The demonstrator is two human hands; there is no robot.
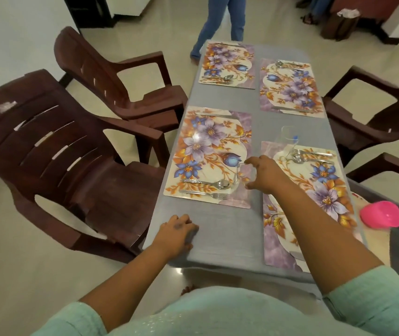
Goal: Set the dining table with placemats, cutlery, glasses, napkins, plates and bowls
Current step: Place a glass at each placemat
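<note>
Nearest, the left hand [179,230] rests flat on the table [222,234]. Farther, the right hand [264,174] grasps a clear glass [243,174] at the near-left placemat's [208,151] right edge; setting it carelessly could tip it onto the spoon [208,183].

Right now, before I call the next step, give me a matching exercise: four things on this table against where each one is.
Things:
1. right hand
2. left hand
3. standing glass
4. pink container

Places:
a. at the far end of the near-right placemat, by its cutlery
b. fingers curled round a clear glass at the near-left placemat
c. at the table's right edge
d. on the bare table near its near-left corner

Pairs: 1-b, 2-d, 3-a, 4-c
</note>
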